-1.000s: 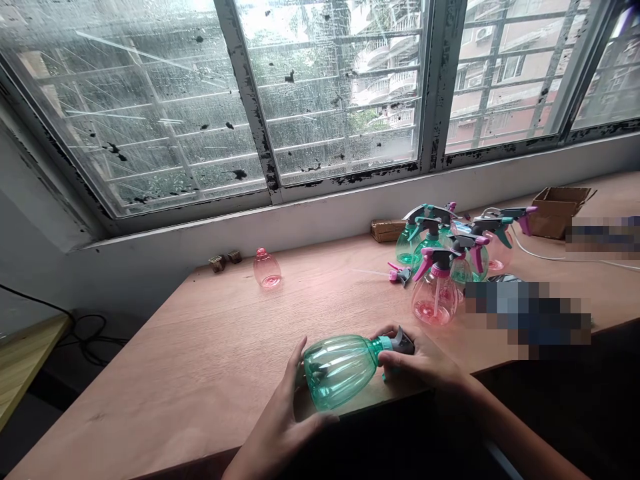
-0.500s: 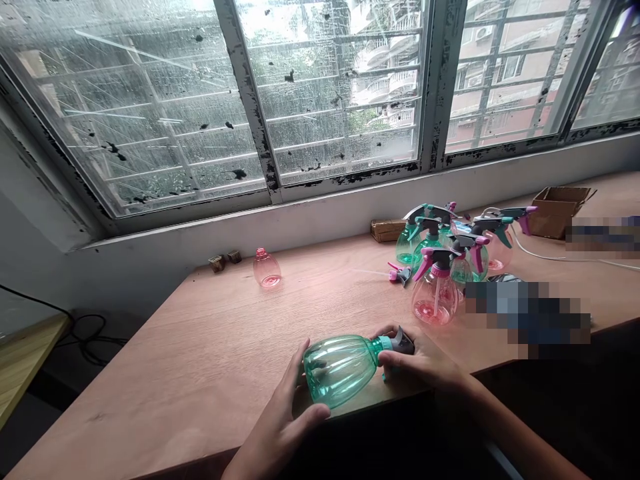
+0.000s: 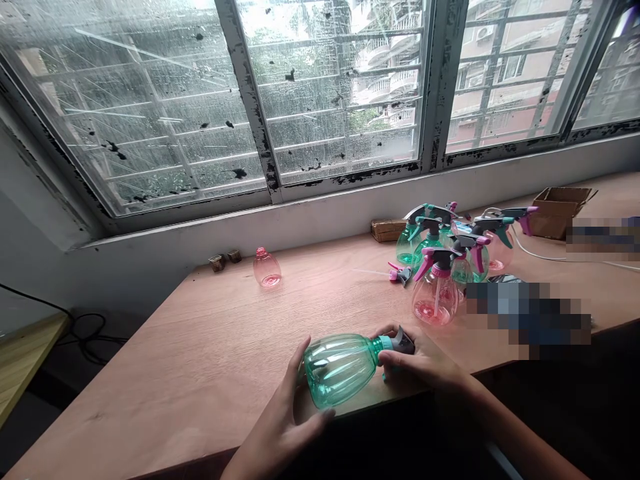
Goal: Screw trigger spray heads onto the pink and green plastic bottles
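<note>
A green transparent spray bottle (image 3: 341,370) lies on its side in the air over the table's front edge, base to the left. My right hand (image 3: 417,360) is closed round its teal collar and the grey trigger head (image 3: 401,341), thumb in front. Cupped about the base is my left hand (image 3: 287,403), fingers behind the bottle and its slightly blurred thumb below; whether that thumb touches is hard to tell. A headless pink bottle (image 3: 267,269) stands upright farther back on the wooden table (image 3: 190,360).
Several green and pink spray bottles (image 3: 435,297) stand grouped at the right. A loose pink-and-grey spray head (image 3: 400,275) with its tube lies beside them. Behind are a cardboard piece (image 3: 387,231) and an open cardboard box (image 3: 557,213). A white cable (image 3: 540,256) crosses the right side.
My left thumb has shifted slightly down and right along the bottle's lower side. The bottle and my right hand are almost unmoved.
</note>
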Motion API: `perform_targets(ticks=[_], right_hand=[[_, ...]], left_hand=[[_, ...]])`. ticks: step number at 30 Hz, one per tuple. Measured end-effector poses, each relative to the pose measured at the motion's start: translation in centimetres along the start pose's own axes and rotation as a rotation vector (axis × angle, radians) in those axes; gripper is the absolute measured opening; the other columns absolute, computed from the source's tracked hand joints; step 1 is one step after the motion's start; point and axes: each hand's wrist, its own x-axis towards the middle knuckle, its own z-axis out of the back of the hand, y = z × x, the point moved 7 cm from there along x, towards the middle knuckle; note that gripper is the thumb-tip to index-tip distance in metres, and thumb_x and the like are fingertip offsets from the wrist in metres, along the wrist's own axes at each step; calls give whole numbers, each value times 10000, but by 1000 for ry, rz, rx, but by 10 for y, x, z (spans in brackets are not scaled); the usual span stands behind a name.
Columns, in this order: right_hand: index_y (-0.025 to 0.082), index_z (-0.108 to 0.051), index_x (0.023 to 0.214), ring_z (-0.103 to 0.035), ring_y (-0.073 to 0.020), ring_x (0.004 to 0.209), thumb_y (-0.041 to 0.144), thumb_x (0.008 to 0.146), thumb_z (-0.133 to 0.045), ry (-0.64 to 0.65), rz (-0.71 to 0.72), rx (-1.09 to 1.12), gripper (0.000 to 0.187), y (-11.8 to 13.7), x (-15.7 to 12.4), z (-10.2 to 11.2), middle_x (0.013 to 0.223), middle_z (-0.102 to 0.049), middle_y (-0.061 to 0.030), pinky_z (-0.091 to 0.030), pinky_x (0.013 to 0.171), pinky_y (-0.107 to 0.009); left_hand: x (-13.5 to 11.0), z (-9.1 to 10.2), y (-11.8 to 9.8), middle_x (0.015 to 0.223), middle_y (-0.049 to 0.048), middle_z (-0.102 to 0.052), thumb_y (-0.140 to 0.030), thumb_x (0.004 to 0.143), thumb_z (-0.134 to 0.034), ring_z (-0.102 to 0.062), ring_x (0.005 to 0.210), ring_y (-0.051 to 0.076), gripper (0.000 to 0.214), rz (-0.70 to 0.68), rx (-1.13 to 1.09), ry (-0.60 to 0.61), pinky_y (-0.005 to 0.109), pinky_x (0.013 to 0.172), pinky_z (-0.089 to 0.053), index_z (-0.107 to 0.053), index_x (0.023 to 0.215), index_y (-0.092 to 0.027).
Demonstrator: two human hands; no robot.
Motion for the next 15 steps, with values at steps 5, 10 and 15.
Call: perform_targets(ticks=[5, 10, 15], right_hand=[[169, -659, 1035, -705, -207, 702, 462, 811, -776, -7, -1, -10, 387, 0, 0, 0, 751, -730, -24, -527, 681, -301], [172, -663, 1034, -703, -209, 698, 462, 805, -781, -11, -1, -6, 387, 0, 0, 0, 756, -726, -24, -533, 672, -305], [170, -666, 1034, -705, -210, 709, 460, 805, -782, -13, 0, 0, 388, 1, 0, -1, 764, -727, -25, -533, 684, -305]], left_hand=[[-1, 2, 5, 1647, 66, -258, -269, 909, -676, -320, 1478, 322, 941, 9, 46, -35, 540, 1228, -232, -17, 1568, -397], [-1, 3, 7, 1654, 62, -248, -270, 906, -676, -283, 1494, 322, 892, 0, 68, -32, 531, 1238, -212, -95, 1578, -361], [0, 4, 5, 1649, 64, -260, -254, 899, -684, -313, 1480, 328, 887, -7, 86, -23, 522, 1230, -249, -118, 1574, -362]])
